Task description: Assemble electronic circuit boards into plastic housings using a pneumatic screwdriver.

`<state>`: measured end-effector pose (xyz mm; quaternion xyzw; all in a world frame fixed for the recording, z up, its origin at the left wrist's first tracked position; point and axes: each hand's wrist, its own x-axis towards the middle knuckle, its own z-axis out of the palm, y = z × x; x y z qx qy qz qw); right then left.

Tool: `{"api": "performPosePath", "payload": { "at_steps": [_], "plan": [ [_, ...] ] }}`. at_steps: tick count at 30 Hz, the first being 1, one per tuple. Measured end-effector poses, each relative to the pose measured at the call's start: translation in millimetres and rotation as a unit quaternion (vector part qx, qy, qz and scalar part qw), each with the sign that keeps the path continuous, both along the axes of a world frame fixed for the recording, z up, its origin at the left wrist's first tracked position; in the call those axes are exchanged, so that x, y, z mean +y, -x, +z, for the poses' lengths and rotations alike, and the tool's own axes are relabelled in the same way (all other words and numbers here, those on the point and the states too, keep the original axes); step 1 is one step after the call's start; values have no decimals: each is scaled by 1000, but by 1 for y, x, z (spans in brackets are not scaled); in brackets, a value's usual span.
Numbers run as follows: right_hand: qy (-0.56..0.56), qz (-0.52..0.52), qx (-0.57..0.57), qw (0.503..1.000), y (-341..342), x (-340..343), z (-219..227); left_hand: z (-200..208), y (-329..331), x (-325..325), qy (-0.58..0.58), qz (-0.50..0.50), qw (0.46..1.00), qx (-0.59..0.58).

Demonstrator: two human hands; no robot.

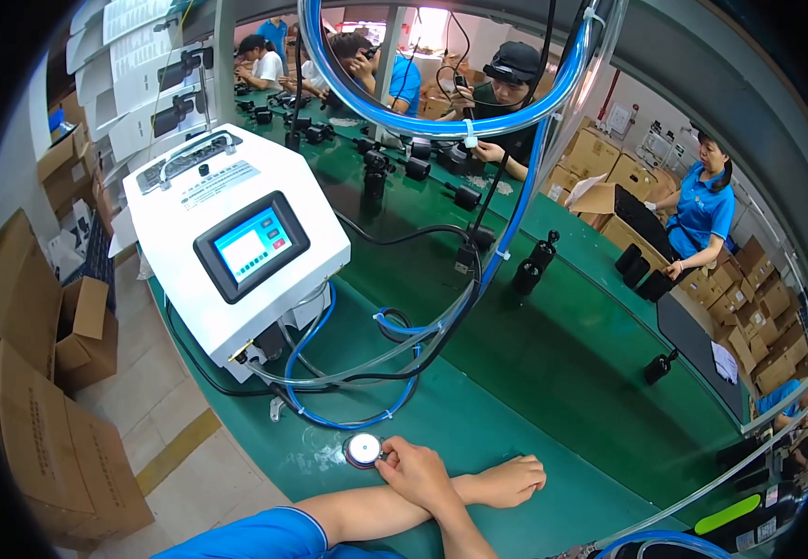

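My forearms cross on the green bench. My left arm, in a blue sleeve, reaches to the right, and my left hand (506, 481) rests on the benchtop with its fingers loosely curled and no object visible in it. Over that forearm lies my right hand (415, 473), its fingertips closed at the right edge of a small round disc (364, 449) with a white face and dark rim. The disc lies on the bench amid whitish smudges. Part of its edge is hidden by my fingers.
A white machine (236, 242) with a touchscreen stands on the bench at left. Blue and clear tubes (348, 424) loop from it across the benchtop and overhead. Black bottle-like parts (527, 276) stand farther off. Co-workers (702, 210) sit and stand beyond. Cardboard boxes (59, 447) are at left.
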<state>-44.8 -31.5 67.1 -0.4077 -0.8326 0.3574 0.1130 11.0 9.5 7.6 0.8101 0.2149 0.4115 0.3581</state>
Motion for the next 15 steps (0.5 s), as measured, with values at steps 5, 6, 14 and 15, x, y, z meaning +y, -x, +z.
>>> {"api": "performPosePath", "payload": {
  "at_steps": [5,6,14,15],
  "plan": [
    [9,8,-1,1000,-1,1,0,0,0,1,2,-2,1000,3],
    [8,8,1,1000,0,1,0,-1,1,1,2,0,1000,4],
    [6,8,8,1000,0,0,2,4,3,-1,8,-1,1000,3],
    [0,7,9,1000,0,0,2,3,2,-1,4,2,1000,3]
  ]
}}
